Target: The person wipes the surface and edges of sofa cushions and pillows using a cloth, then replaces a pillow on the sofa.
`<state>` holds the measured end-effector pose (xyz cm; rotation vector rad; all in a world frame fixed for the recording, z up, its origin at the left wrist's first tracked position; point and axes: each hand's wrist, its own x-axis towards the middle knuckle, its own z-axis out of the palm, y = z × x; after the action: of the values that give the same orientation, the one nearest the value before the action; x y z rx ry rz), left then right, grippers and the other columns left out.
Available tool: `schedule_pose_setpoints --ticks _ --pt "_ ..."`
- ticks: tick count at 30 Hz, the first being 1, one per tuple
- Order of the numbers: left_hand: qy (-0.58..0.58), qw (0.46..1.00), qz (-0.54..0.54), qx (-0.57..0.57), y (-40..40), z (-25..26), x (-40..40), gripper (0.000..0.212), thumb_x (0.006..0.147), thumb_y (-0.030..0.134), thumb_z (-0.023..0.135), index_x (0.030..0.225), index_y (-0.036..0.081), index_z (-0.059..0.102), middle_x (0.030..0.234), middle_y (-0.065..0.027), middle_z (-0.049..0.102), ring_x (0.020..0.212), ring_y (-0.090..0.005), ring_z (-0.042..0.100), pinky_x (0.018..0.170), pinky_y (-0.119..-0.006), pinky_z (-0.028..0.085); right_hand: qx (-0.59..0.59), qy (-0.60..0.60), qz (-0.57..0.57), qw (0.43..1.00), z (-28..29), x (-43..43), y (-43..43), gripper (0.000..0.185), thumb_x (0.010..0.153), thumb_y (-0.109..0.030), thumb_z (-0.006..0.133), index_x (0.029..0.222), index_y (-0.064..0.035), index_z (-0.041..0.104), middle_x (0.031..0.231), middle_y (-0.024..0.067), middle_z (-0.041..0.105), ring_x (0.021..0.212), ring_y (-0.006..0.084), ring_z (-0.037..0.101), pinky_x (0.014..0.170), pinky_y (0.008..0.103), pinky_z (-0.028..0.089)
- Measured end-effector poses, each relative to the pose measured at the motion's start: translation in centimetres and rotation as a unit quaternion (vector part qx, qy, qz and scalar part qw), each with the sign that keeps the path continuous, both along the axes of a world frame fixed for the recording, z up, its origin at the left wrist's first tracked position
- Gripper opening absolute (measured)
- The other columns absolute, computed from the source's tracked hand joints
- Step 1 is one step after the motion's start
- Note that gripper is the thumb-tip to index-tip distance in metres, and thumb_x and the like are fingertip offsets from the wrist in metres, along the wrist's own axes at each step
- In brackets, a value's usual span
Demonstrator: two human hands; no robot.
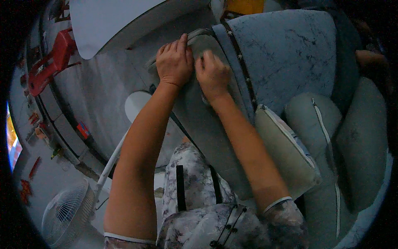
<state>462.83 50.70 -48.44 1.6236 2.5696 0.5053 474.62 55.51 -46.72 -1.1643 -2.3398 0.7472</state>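
Observation:
My left hand (174, 60) lies flat, fingers outstretched, on the far end of a grey fabric-covered sofa arm (199, 102). Just to its right, my right hand (214, 72) is over the same fabric with its fingers curled. That hand is blurred, and I cannot tell whether anything is pinched in its fingertips. Right of the arm spreads a marble-patterned seat cover (286, 53) with a dark patterned band along its side. A pale cushion (284, 149) with a light piped edge leans near my right forearm.
Grey cushions with a zipper (320, 115) lie at right. A white stand fan (67, 214) is at lower left, its round base (135, 104) beside my left forearm. A white tabletop (105, 21) juts in above a red plastic chair (59, 53). Part of another person (371, 59) shows far right.

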Motion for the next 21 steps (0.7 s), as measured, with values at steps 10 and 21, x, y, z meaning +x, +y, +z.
schedule_pose_setpoints --ticks 10,21 --pt "0.024 0.999 -0.001 0.033 -0.5 -0.1 -0.7 0.034 0.088 0.022 0.049 0.118 0.008 0.056 0.101 -0.0126 0.064 0.092 -0.0299 0.061 0.089 -0.04 0.043 -0.05 -0.094 0.025 0.994 1.0 14.0 -9.0 0.013 0.082 -0.016 0.062 0.079 -0.0052 0.055 0.069 0.0132 0.057 0.055 0.0301 0.058 0.048 0.0401 0.047" --pt "0.046 0.998 0.013 0.037 -0.7 0.2 -0.6 0.033 0.085 0.021 0.052 0.114 0.007 0.059 0.099 -0.0112 0.065 0.091 -0.0274 0.062 0.088 -0.039 0.043 -0.024 -0.022 -0.003 0.999 -1.0 6.0 -3.9 0.014 0.082 -0.015 0.062 0.084 -0.0027 0.055 0.072 0.0166 0.059 0.061 0.0346 0.058 0.052 0.042 0.045"
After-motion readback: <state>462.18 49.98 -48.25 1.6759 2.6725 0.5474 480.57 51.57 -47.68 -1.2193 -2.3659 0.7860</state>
